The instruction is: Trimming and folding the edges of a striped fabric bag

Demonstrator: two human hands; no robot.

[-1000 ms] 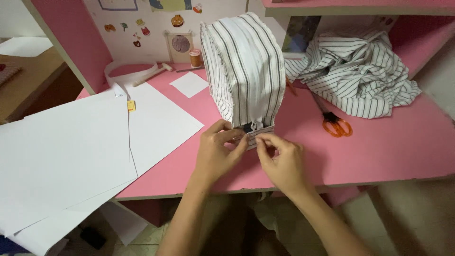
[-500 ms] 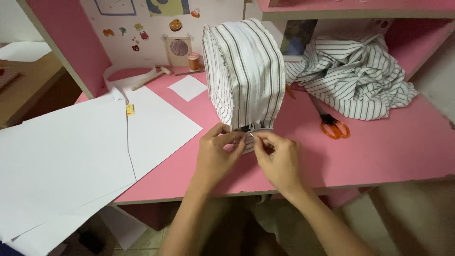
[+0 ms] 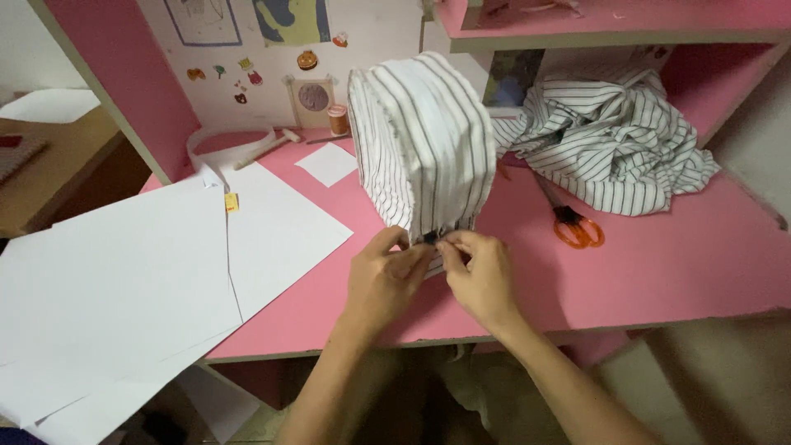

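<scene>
A rounded piece of white fabric with thin dark stripes stands upright on the pink desk, its folds gathered at the bottom front. My left hand and my right hand meet at that lower edge, fingers pinching the gathered fabric from both sides. Something small and dark sits between my fingertips; I cannot tell what it is.
A heap of the same striped fabric lies at the back right under a shelf. Orange-handled scissors lie beside it. Large white paper sheets cover the left side. A thread spool and a small white paper square sit at the back.
My hands stay pinched on the fabric's lower edge, with small finger shifts. The view has tilted slightly.
</scene>
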